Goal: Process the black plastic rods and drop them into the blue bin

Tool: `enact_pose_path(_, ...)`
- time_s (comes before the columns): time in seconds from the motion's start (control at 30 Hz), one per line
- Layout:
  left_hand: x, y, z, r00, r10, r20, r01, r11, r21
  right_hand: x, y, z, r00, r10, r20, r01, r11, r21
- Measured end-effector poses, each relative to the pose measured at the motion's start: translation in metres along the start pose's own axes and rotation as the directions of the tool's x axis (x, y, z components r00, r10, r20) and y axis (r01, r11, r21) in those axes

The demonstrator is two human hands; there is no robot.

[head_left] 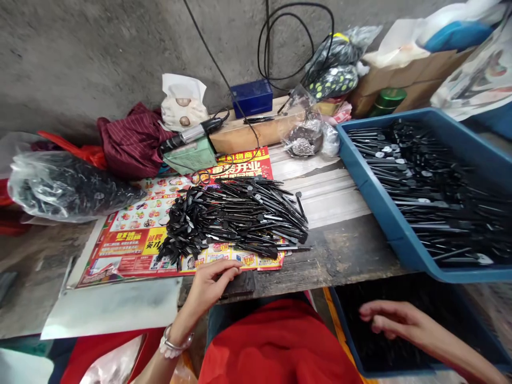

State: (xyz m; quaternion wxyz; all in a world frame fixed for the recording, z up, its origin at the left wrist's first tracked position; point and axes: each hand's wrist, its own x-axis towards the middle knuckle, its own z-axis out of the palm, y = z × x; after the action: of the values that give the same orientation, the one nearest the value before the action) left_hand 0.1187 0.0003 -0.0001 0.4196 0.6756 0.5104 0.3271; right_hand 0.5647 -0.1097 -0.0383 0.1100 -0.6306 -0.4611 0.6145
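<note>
Wooden workbench [336, 250], dark, worn top, set against a concrete wall.
Upper blue plastic crate [380, 213], at the bench's right, loaded with slender black pieces, some with round ends.
Lower blue plastic crate [352, 346], below the bench edge, dark inside.
Printed flyers [120, 245], red and yellow, spread on the bench.
Heap of slender black pieces [240, 213], on the flyers, flat wider ends gathered mostly at left, thin ends pointing right.
Clear plastic bag [72, 186], dark contents, left of the flyers.
Maroon striped cloth [134, 141], bunched beside it.
Left hand [218, 277], bead bracelet at the wrist, at the bench's front edge just below the heap; fingers loosely bent, thumb slightly apart, grasp empty.
Right hand [394, 320], over the lower crate; fingers half curled, parted from the thumb, grasp empty.
Tissue pack [184, 106], against the wall.
Navy box [253, 98], right of the tissues.
Electric screwdriver [194, 135], lying across a green box [192, 156].
Scissors [201, 176], behind the heap.
</note>
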Motion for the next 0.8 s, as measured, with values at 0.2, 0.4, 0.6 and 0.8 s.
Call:
enact_pose_path(0.2, -0.01, -0.002, -0.008, 0.996, 0.093, -0.013, -0.092, 0.994, 0.057, 0.075, -0.16, 0.005, 0.833, -0.451, -0.32, 0.281, 0.843, -0.458)
enact_pose_path(0.4, -0.029, -0.007, -0.018, 0.993, 0.073, -0.087, -0.068, 0.996, 0.059, 0.161, -0.21, 0.001, 0.759, -0.503, -0.414, 0.008, 0.643, -0.766)
enact_pose_path(0.6, -0.035, -0.01, -0.022, 0.993, -0.009, -0.122, 0.014, 0.999, 0.044, 0.157, -0.194, -0.003, 0.849, -0.368, -0.379, 0.012, 0.73, -0.683)
enact_pose_path(0.8, -0.036, -0.023, -0.036, 0.98, 0.091, -0.175, -0.063, 0.985, 0.159, 0.16, -0.164, -0.008, 0.806, -0.464, -0.367, 0.189, 0.79, -0.584)
